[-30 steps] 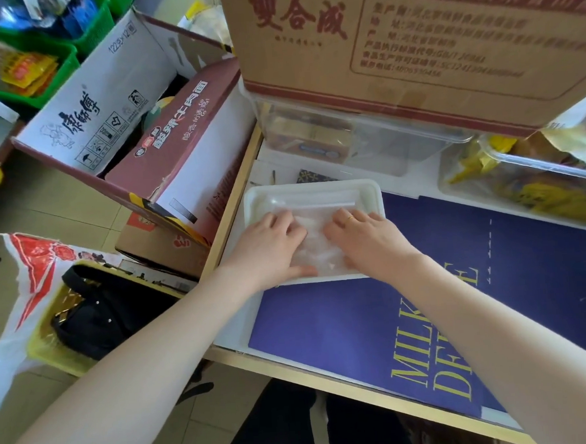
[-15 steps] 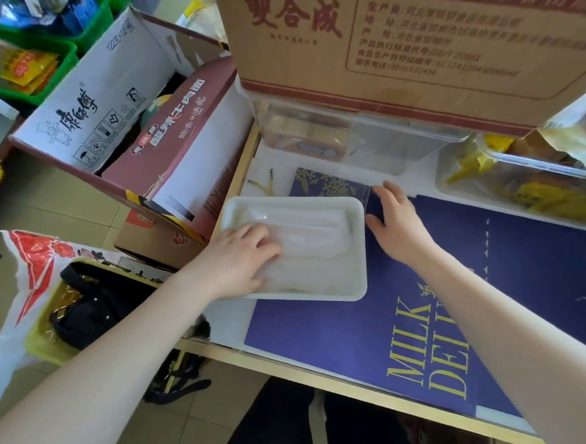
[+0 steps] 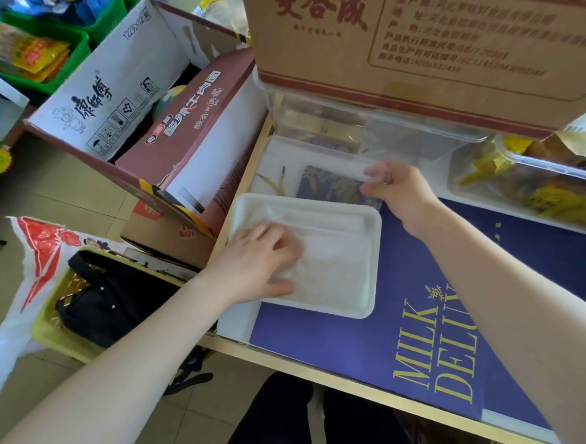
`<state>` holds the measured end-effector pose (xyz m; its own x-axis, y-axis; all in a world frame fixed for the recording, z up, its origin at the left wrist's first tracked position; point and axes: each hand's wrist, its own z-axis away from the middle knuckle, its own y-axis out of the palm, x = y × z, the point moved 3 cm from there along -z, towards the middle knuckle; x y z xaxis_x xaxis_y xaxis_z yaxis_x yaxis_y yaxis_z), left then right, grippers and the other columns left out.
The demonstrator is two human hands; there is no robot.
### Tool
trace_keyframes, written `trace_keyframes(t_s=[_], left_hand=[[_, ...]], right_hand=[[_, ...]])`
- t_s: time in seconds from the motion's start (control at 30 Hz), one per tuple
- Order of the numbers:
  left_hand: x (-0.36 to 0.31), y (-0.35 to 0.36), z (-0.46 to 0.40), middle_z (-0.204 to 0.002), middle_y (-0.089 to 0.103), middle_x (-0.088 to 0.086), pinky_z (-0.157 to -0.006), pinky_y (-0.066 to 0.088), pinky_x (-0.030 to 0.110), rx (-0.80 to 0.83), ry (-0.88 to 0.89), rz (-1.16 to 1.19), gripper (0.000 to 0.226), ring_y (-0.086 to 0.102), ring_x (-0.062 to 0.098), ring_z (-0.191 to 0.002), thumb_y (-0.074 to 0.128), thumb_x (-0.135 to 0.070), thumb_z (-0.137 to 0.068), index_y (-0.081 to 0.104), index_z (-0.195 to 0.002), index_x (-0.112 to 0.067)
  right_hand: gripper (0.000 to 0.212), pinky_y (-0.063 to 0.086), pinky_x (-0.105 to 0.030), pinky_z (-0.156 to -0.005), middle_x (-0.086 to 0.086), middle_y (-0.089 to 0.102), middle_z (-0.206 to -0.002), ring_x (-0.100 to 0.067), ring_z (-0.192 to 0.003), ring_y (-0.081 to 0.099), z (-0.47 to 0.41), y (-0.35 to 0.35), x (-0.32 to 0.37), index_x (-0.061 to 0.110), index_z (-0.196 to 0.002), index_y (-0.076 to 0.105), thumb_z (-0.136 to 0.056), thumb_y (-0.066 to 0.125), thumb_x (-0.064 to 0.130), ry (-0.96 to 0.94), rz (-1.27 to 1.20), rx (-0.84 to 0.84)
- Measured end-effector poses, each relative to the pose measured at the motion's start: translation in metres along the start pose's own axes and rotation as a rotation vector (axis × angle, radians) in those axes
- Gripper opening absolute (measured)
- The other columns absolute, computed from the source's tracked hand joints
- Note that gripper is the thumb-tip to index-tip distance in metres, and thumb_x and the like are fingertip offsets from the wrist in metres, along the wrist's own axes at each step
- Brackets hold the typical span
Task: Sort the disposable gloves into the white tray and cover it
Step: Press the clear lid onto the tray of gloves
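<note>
clear gloves [image 3: 325, 261] lie pressed in the white tray [image 3: 372, 251] under the flat left hand [image 3: 256, 261], while the right hand [image 3: 399, 191] has moved up-centre and now pinches a clear lid [image 3: 336, 166], so covering seems next.

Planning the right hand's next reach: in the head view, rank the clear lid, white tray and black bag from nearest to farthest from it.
1. Clear lid: pinched by the right hand.
2. White tray: just below-left.
3. Black bag: far left, off the table.
</note>
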<state>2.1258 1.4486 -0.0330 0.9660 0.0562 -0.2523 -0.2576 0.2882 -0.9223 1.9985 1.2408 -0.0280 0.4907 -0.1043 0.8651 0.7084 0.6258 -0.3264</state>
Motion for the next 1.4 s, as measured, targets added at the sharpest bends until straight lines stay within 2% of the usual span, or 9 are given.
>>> trace_keyframes(t_s=[0.1, 0.33, 0.47, 0.63, 0.77, 0.9, 1.03, 1.17, 1.4], left_hand=[[-0.009, -0.001, -0.009, -0.125, 0.049, 0.009, -0.093, 0.044, 0.047, -0.046, 0.035, -0.074, 0.054, 0.031, 0.024, -0.12, 0.059, -0.042, -0.079, 0.05, -0.13, -0.027], [-0.021, -0.012, -0.034, -0.151, 0.025, 0.0, -0.107, 0.021, 0.029, 0.06, -0.036, 0.049, 0.055, 0.024, 0.02, -0.138, 0.043, -0.046, -0.094, 0.032, -0.144, -0.024], [-0.018, -0.019, -0.007, -0.11, 0.065, 0.014, -0.094, 0.045, 0.037, -0.355, 0.079, 0.126, 0.038, 0.059, 0.029, -0.107, 0.047, -0.03, -0.088, 0.067, -0.106, -0.003], [0.005, 0.0, 0.033, -0.115, 0.054, 0.004, -0.099, 0.033, 0.025, -0.637, -0.479, 0.633, 0.026, 0.044, 0.014, -0.111, 0.042, -0.012, -0.096, 0.06, -0.114, -0.006], [-0.004, -0.003, 0.026, -0.1, 0.055, -0.011, -0.09, 0.038, 0.026, -0.565, -0.772, 1.172, 0.03, 0.053, 0.01, -0.1, 0.026, -0.034, -0.102, 0.053, -0.108, -0.022], [-0.013, -0.011, 0.014, -0.108, 0.056, -0.01, -0.086, 0.035, 0.024, -0.493, -0.708, 1.12, 0.031, 0.052, 0.006, -0.102, 0.038, -0.04, -0.099, 0.052, -0.118, -0.021], [-0.02, -0.002, 0.014, -0.125, 0.052, 0.0, -0.091, 0.038, 0.027, -0.487, -0.776, 0.869, 0.033, 0.049, 0.018, -0.116, 0.054, -0.024, -0.093, 0.049, -0.124, -0.013], [-0.023, -0.006, 0.013, -0.119, 0.057, 0.004, -0.082, 0.039, 0.027, -0.528, -0.774, 0.843, 0.029, 0.055, 0.022, -0.106, 0.051, -0.017, -0.094, 0.049, -0.123, -0.012], [-0.018, 0.004, 0.016, -0.117, 0.058, 0.0, -0.09, 0.05, 0.039, -0.432, -0.797, 0.952, 0.031, 0.056, 0.02, -0.105, 0.047, -0.029, -0.096, 0.053, -0.124, -0.016]], right_hand=[[0.027, 0.036, -0.005, -0.053, 0.009, 0.058, -0.08, 0.006, -0.055, 0.047, 0.021, -0.024, 0.018, 0.025, -0.08, 0.054, -0.085, 0.06, -0.001, -0.231, 0.055, -0.074], [0.042, 0.044, -0.017, -0.076, 0.026, 0.062, -0.105, -0.003, -0.09, 0.061, 0.078, -0.04, -0.001, 0.043, -0.081, 0.042, -0.091, 0.054, 0.003, -0.424, 0.237, 0.015], [0.037, 0.04, -0.026, -0.064, 0.021, 0.053, -0.118, -0.011, -0.081, 0.051, 0.094, -0.029, -0.03, 0.031, -0.08, 0.031, -0.087, 0.056, 0.005, -0.501, 0.343, 0.078], [0.016, 0.031, -0.019, -0.087, 0.004, 0.047, -0.127, -0.006, -0.113, 0.04, 0.113, -0.017, -0.043, 0.031, -0.08, 0.032, -0.083, 0.048, 0.028, -0.54, 0.384, 0.141], [0.017, 0.034, -0.032, -0.095, 0.001, 0.043, -0.136, -0.015, -0.128, 0.033, 0.127, -0.014, -0.046, 0.023, -0.083, 0.033, -0.088, 0.046, 0.032, -0.653, 0.509, 0.257], [0.022, 0.025, -0.058, -0.108, 0.002, 0.032, -0.15, -0.027, -0.141, 0.021, 0.139, -0.007, -0.064, 0.027, -0.086, 0.03, -0.088, 0.048, 0.039, -0.686, 0.789, 0.371], [0.05, 0.014, -0.054, -0.114, 0.007, 0.002, -0.157, -0.02, -0.144, -0.006, 0.14, -0.007, -0.074, 0.033, -0.098, 0.032, -0.071, 0.074, 0.04, -0.573, 0.843, 0.418], [0.059, 0.012, -0.055, -0.111, 0.01, -0.012, -0.156, -0.018, -0.142, -0.019, 0.143, -0.001, -0.07, 0.036, -0.108, 0.042, -0.064, 0.065, 0.067, -0.47, 0.687, 0.44], [0.064, 0.021, -0.039, -0.115, 0.002, -0.008, -0.156, -0.019, -0.144, 0.008, 0.131, -0.015, -0.063, 0.023, -0.144, 0.025, -0.09, 0.059, 0.031, -0.045, 0.17, -0.192]])
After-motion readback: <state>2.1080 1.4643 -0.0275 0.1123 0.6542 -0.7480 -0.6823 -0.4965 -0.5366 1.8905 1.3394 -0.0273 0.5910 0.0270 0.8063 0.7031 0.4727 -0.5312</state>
